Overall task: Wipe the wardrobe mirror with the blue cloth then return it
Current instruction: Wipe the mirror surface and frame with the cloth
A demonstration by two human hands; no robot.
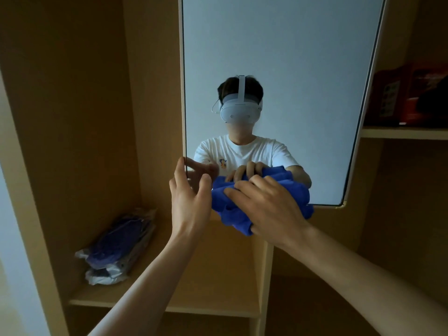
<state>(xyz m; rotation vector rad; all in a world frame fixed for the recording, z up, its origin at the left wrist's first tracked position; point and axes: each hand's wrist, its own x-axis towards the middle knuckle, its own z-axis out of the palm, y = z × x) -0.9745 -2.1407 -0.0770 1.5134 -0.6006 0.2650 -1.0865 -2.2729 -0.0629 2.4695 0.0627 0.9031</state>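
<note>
1 blue cloth [230,214] under R hand [269,207], 1 mirror [278,57], L hand [189,202] beside

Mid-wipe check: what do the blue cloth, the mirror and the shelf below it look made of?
Blue cloth: soft plush fabric, probably microfibre; it bunches in thick matte folds under the right hand.
Mirror: glossy glass with a clean reflection; its thin pale edge trim is of unclear material.
Shelf: matte light wood-look board, likely laminate; its colour is even and its front edge square.
</note>
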